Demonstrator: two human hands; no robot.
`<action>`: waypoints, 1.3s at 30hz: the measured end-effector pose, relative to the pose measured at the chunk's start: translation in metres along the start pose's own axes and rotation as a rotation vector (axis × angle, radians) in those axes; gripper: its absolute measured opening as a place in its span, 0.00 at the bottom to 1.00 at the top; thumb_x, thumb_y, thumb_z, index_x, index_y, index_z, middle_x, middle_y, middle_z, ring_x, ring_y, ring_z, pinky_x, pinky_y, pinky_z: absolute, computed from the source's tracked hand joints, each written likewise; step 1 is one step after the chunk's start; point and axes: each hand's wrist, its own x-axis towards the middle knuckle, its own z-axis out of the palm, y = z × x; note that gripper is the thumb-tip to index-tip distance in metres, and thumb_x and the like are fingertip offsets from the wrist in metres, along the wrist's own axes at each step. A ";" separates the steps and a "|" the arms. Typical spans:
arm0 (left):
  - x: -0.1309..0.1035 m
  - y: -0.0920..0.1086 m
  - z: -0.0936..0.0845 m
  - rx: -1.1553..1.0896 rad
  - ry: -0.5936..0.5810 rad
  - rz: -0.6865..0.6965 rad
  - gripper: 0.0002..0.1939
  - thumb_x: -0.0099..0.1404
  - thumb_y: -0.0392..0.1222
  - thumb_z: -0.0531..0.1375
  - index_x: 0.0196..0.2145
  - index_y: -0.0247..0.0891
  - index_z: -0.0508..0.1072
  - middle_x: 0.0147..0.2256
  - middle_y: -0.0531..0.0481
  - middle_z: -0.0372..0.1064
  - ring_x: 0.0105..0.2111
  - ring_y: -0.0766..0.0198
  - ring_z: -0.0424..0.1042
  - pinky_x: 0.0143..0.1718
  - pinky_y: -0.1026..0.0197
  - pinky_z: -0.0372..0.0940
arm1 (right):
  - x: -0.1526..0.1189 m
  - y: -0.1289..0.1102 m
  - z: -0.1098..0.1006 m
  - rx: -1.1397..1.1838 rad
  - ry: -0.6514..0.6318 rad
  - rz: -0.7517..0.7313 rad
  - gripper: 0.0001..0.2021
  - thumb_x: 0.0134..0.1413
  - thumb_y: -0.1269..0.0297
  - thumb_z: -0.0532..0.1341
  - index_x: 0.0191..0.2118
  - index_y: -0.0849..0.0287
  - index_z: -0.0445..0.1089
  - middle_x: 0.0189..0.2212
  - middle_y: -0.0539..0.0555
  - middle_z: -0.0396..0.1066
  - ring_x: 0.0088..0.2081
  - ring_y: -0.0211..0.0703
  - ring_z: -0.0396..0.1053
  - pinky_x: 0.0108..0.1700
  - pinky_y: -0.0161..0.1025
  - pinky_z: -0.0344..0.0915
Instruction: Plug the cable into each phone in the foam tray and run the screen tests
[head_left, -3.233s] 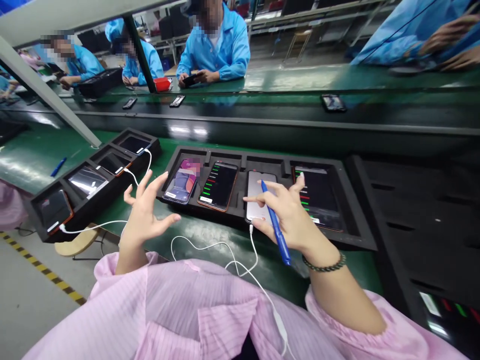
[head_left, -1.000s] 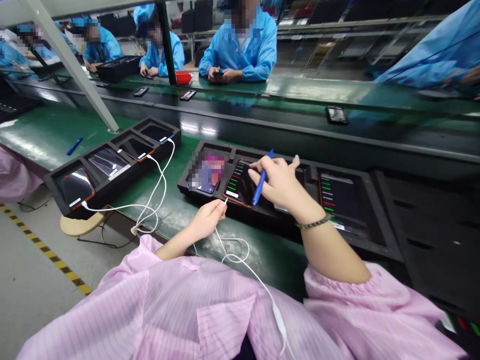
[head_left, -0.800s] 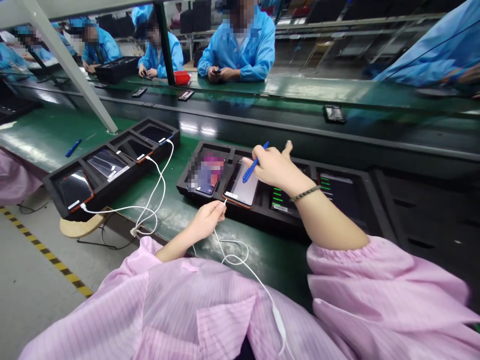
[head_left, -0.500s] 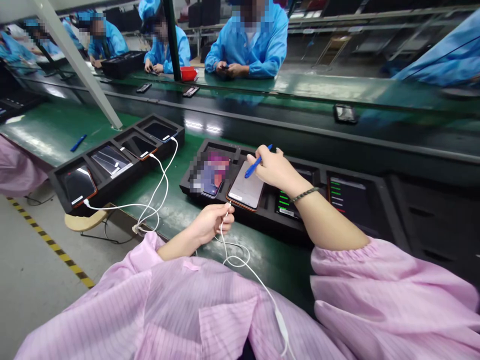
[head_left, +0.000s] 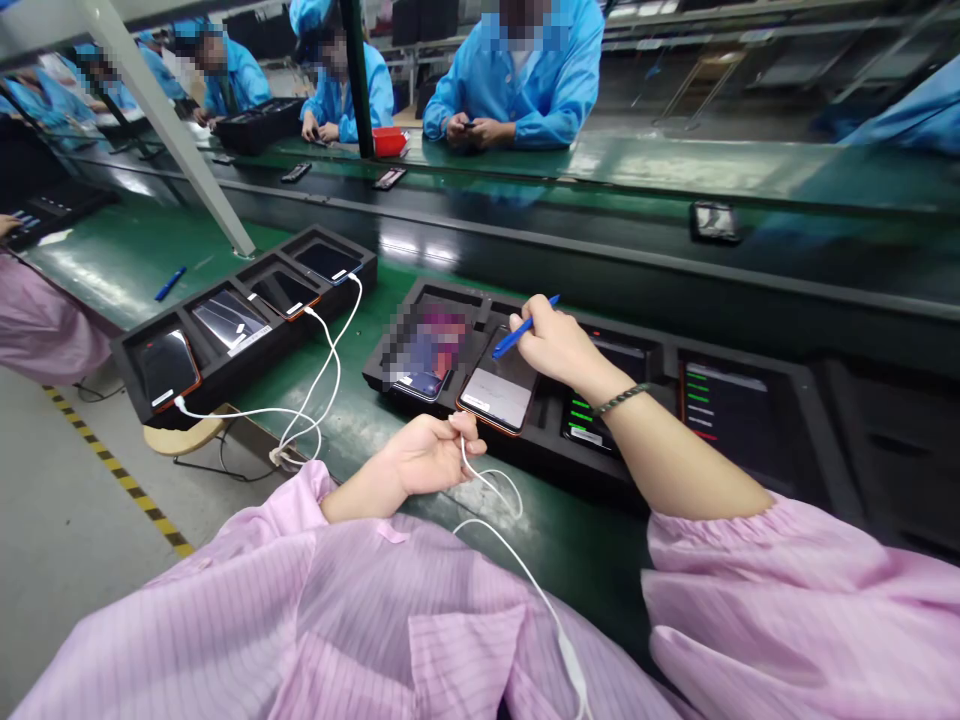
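My left hand [head_left: 439, 452] pinches the end of a white cable [head_left: 517, 560] just below the lower edge of an orange-edged phone [head_left: 499, 390]. That phone lies in a slot of a black foam tray [head_left: 465, 290], its screen part grey and part dark. Over its upper right corner, my right hand [head_left: 551, 340] holds a blue pen [head_left: 525, 328] slantwise. Left of it rests a phone with a purple and blue screen [head_left: 431, 350]. To the right, two phones show green marks, one [head_left: 589, 415] partly under my right forearm and another [head_left: 720, 400] further right.
A second foam tray [head_left: 202, 365] at the left holds several phones, some joined to white cables [head_left: 330, 340]. Another blue pen [head_left: 170, 284] lies behind it. A slanted post [head_left: 176, 150] rises there. People in blue sit across the line.
The orange-edged phone's screen has turned from all grey to dark in its upper part. The cable loop below my left hand has shifted. The whole view has moved slightly.
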 end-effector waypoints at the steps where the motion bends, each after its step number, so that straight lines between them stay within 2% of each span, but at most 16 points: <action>1: 0.001 0.000 0.000 -0.024 -0.010 -0.012 0.19 0.40 0.23 0.52 0.28 0.40 0.53 0.21 0.62 0.53 0.22 0.68 0.63 0.26 0.63 0.53 | 0.001 -0.001 0.000 0.005 -0.010 0.000 0.08 0.60 0.56 0.51 0.32 0.51 0.53 0.22 0.53 0.62 0.28 0.51 0.62 0.38 0.49 0.64; 4: 0.005 0.000 -0.003 0.016 -0.040 -0.012 0.16 0.46 0.23 0.55 0.29 0.39 0.56 0.20 0.61 0.54 0.22 0.67 0.64 0.27 0.63 0.55 | 0.000 -0.005 -0.005 0.012 -0.036 -0.011 0.08 0.60 0.59 0.51 0.31 0.52 0.51 0.22 0.52 0.62 0.30 0.51 0.65 0.49 0.57 0.63; 6: 0.007 -0.001 -0.007 0.116 -0.045 -0.002 0.09 0.55 0.28 0.58 0.30 0.38 0.61 0.20 0.60 0.58 0.22 0.67 0.64 0.27 0.63 0.55 | -0.007 -0.010 -0.012 -0.002 -0.037 -0.018 0.08 0.61 0.60 0.51 0.31 0.52 0.50 0.22 0.51 0.64 0.33 0.52 0.67 0.57 0.67 0.56; 8: 0.004 -0.002 -0.015 0.253 -0.050 0.019 0.03 0.64 0.37 0.59 0.33 0.35 0.69 0.24 0.54 0.67 0.26 0.65 0.68 0.30 0.63 0.57 | -0.023 -0.015 -0.021 -0.007 0.026 -0.061 0.08 0.61 0.60 0.51 0.32 0.53 0.52 0.27 0.53 0.69 0.37 0.54 0.69 0.61 0.75 0.46; 10: -0.006 -0.002 -0.027 0.494 -0.053 0.125 0.15 0.68 0.48 0.59 0.37 0.32 0.74 0.30 0.44 0.75 0.32 0.61 0.72 0.35 0.61 0.61 | -0.046 -0.019 -0.029 0.028 0.152 -0.153 0.08 0.63 0.58 0.50 0.33 0.53 0.54 0.36 0.56 0.73 0.41 0.54 0.70 0.63 0.76 0.41; 12: -0.021 0.001 -0.039 0.827 0.019 0.393 0.21 0.68 0.55 0.58 0.42 0.32 0.77 0.35 0.41 0.77 0.35 0.58 0.73 0.40 0.59 0.63 | -0.070 -0.020 -0.031 0.073 0.232 -0.244 0.10 0.65 0.56 0.49 0.35 0.53 0.57 0.40 0.56 0.75 0.44 0.53 0.71 0.65 0.75 0.38; 13: -0.029 0.005 -0.043 0.988 0.104 0.576 0.21 0.68 0.56 0.58 0.42 0.34 0.78 0.36 0.42 0.78 0.36 0.58 0.73 0.42 0.58 0.63 | -0.081 -0.018 -0.030 0.085 0.246 -0.279 0.10 0.66 0.55 0.50 0.35 0.53 0.59 0.40 0.55 0.75 0.46 0.54 0.71 0.65 0.75 0.36; 16: -0.050 0.024 -0.041 1.356 0.398 1.086 0.15 0.70 0.51 0.56 0.41 0.40 0.79 0.37 0.44 0.77 0.40 0.55 0.72 0.48 0.54 0.62 | -0.100 -0.011 -0.021 0.094 0.228 -0.331 0.10 0.66 0.54 0.51 0.37 0.53 0.62 0.38 0.54 0.75 0.49 0.57 0.70 0.65 0.77 0.33; 18: -0.055 0.040 -0.030 1.594 0.470 1.230 0.15 0.71 0.47 0.54 0.42 0.42 0.79 0.43 0.43 0.78 0.46 0.53 0.71 0.54 0.51 0.58 | -0.104 -0.008 -0.015 0.093 0.214 -0.331 0.10 0.66 0.54 0.51 0.40 0.52 0.64 0.37 0.54 0.75 0.50 0.58 0.70 0.64 0.78 0.32; 21: -0.051 0.061 -0.011 1.889 0.447 1.175 0.18 0.72 0.45 0.51 0.54 0.45 0.75 0.53 0.46 0.75 0.58 0.50 0.64 0.62 0.45 0.46 | -0.105 -0.006 -0.013 0.104 0.302 -0.313 0.11 0.65 0.54 0.51 0.42 0.52 0.67 0.33 0.53 0.72 0.49 0.59 0.71 0.64 0.79 0.32; 23: -0.044 0.070 -0.004 1.990 0.428 1.087 0.22 0.72 0.44 0.50 0.61 0.47 0.69 0.52 0.47 0.76 0.61 0.52 0.62 0.64 0.43 0.38 | -0.107 -0.006 -0.015 0.116 0.377 -0.317 0.10 0.65 0.55 0.52 0.42 0.52 0.67 0.32 0.52 0.70 0.49 0.59 0.71 0.64 0.79 0.33; 26: -0.032 0.078 0.000 2.035 0.420 0.967 0.24 0.73 0.44 0.47 0.65 0.48 0.62 0.47 0.48 0.79 0.62 0.54 0.62 0.66 0.40 0.32 | -0.112 -0.008 -0.017 0.128 0.413 -0.323 0.09 0.65 0.56 0.52 0.40 0.52 0.66 0.32 0.52 0.70 0.49 0.57 0.71 0.65 0.78 0.33; 29: -0.017 0.086 0.002 2.018 0.485 0.912 0.29 0.73 0.44 0.46 0.70 0.45 0.52 0.58 0.44 0.72 0.68 0.52 0.53 0.65 0.36 0.31 | -0.113 -0.009 -0.016 0.125 0.435 -0.322 0.08 0.65 0.58 0.52 0.39 0.53 0.66 0.34 0.53 0.71 0.49 0.57 0.71 0.65 0.77 0.34; 32: -0.006 0.097 0.003 1.929 0.495 0.967 0.36 0.71 0.46 0.47 0.72 0.42 0.40 0.66 0.40 0.61 0.71 0.50 0.47 0.65 0.35 0.34 | -0.113 -0.010 -0.015 0.117 0.457 -0.341 0.07 0.64 0.59 0.53 0.38 0.53 0.65 0.36 0.54 0.73 0.50 0.58 0.71 0.65 0.76 0.34; 35: -0.002 0.106 -0.002 1.791 0.391 1.066 0.36 0.71 0.49 0.47 0.72 0.39 0.41 0.59 0.40 0.70 0.68 0.50 0.56 0.65 0.37 0.37 | -0.114 -0.010 -0.014 0.103 0.439 -0.366 0.06 0.65 0.60 0.53 0.40 0.53 0.65 0.35 0.53 0.73 0.50 0.57 0.71 0.66 0.75 0.33; 39: 0.000 0.113 -0.017 1.607 0.353 1.249 0.34 0.67 0.47 0.47 0.68 0.36 0.53 0.42 0.44 0.80 0.60 0.49 0.68 0.63 0.42 0.45 | -0.114 -0.009 -0.014 0.093 0.411 -0.379 0.09 0.67 0.58 0.51 0.43 0.53 0.66 0.34 0.52 0.72 0.50 0.55 0.71 0.66 0.74 0.35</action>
